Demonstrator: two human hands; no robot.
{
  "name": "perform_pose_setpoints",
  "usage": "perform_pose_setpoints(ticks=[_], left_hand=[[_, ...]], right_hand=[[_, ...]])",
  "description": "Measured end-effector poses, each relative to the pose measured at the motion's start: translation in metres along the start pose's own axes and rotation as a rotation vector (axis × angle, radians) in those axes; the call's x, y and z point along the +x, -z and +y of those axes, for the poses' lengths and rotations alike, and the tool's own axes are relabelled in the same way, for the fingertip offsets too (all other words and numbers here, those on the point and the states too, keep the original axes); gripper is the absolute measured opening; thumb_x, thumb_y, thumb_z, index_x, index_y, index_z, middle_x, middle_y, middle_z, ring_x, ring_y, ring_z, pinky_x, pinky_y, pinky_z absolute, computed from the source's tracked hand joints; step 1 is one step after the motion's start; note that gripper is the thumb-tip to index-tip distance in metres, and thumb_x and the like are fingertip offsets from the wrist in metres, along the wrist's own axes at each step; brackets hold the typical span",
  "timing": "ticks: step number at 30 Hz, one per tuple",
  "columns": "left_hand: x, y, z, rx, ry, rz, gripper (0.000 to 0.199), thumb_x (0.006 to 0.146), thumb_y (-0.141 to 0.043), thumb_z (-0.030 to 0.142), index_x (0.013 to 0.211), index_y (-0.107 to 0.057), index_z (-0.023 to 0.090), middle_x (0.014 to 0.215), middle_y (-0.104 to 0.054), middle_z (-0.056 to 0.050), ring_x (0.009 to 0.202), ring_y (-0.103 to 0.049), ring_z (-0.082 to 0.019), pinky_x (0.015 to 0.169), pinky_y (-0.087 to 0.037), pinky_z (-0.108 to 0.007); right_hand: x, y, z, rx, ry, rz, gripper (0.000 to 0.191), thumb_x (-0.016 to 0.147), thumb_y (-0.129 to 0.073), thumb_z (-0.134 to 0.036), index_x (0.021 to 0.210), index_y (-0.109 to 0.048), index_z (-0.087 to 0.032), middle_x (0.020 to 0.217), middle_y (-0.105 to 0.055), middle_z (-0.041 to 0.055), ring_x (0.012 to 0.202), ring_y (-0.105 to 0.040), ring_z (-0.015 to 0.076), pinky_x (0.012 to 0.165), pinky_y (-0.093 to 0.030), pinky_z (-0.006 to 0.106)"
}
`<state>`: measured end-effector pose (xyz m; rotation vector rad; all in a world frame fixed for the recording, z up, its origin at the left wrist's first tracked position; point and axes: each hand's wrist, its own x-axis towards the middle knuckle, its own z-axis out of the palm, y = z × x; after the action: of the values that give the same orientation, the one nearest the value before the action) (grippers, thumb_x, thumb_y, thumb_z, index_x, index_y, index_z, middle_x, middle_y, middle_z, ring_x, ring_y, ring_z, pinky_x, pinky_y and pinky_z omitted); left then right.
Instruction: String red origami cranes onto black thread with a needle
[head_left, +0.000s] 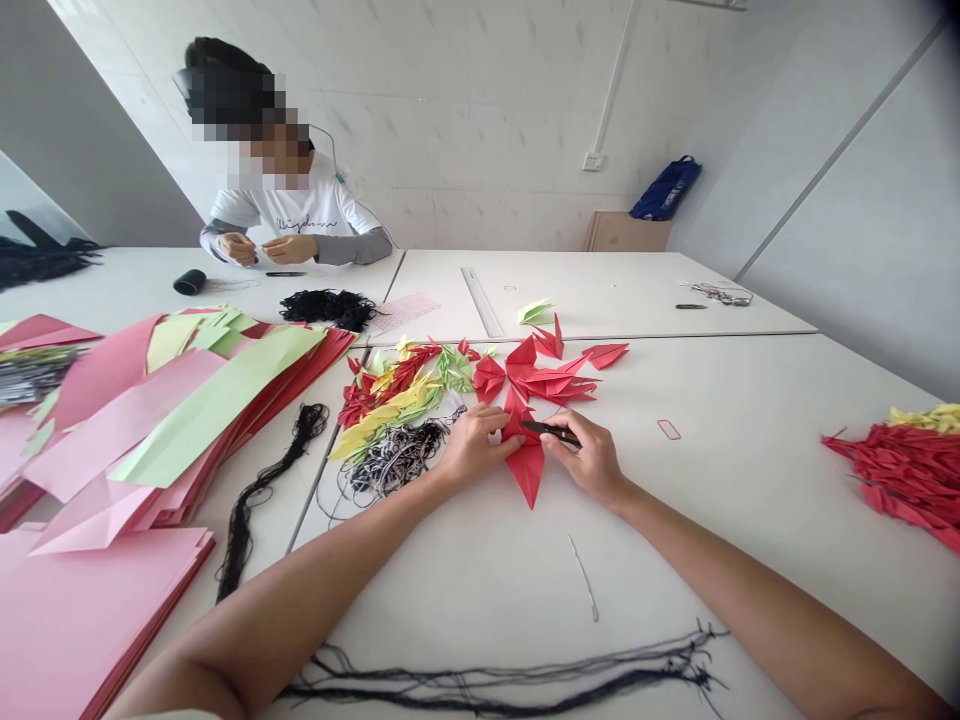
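Note:
My left hand (478,440) is closed on a red folded paper crane (530,480), its thumb pressed on the paper. In my right hand (589,458) is a small black tool (551,432) that looks like thread snips, its tip pointing left over the crane. Just beyond both hands, more large red paper cranes (555,380) lie in a loose cluster. Near my left wrist sit a tangle of black and white cord (397,458) and a heap of small red, yellow and green folded papers (409,385).
Coloured paper sheets (112,600) are stacked at left, beside a black thread bundle (262,490). Black cords (487,690) and a needle-like wire (583,580) lie in front. Red folded pieces (911,470) pile up at right. Across the table sits a person (300,215), near a ruler (482,302).

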<state>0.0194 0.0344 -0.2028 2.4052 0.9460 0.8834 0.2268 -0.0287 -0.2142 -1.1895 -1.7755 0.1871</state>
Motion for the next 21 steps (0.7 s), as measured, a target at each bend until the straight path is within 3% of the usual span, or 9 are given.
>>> perform_pose_setpoints(ticks=[8,13,16,21], left_hand=[[0.001,0.0,0.0,-0.017,-0.037,-0.024,0.031,0.087,-0.063,0.029,0.063,-0.049,0.018,0.064,-0.049,0.002,0.068,-0.043,-0.014,0.066,-0.035,-0.026],[0.002,0.0,0.0,-0.077,-0.031,-0.058,0.035,0.087,-0.062,0.033,0.061,-0.045,0.018,0.062,-0.046,0.003,0.067,-0.042,-0.013,0.064,-0.033,-0.026],[0.002,0.003,0.004,-0.131,0.032,-0.12,0.033,0.086,-0.062,0.036,0.063,-0.046,0.018,0.063,-0.044,0.004,0.064,-0.041,-0.012,0.063,-0.032,-0.026],[0.001,0.011,0.011,-0.181,0.075,-0.17,0.032,0.085,-0.062,0.037,0.065,-0.046,0.018,0.064,-0.042,0.004,0.063,-0.039,-0.011,0.062,-0.031,-0.026]], right_hand=[[0.001,0.003,-0.005,0.087,-0.071,0.123,0.017,0.095,-0.06,-0.038,0.096,-0.062,-0.022,0.084,-0.07,0.0021,0.071,-0.066,0.0146,0.066,-0.057,0.026],[0.014,0.016,-0.016,0.252,-0.232,0.194,0.022,0.091,-0.065,-0.043,0.094,-0.065,-0.021,0.077,-0.065,0.0004,0.066,-0.058,0.0132,0.06,-0.048,0.025],[0.024,0.025,-0.023,0.386,-0.311,0.193,0.025,0.09,-0.066,-0.046,0.092,-0.065,-0.021,0.077,-0.062,0.0006,0.069,-0.056,0.0135,0.063,-0.046,0.026],[0.033,0.031,-0.028,0.624,-0.434,0.125,0.029,0.088,-0.068,-0.049,0.089,-0.066,-0.02,0.07,-0.053,-0.0019,0.06,-0.042,0.0098,0.055,-0.035,0.024]])
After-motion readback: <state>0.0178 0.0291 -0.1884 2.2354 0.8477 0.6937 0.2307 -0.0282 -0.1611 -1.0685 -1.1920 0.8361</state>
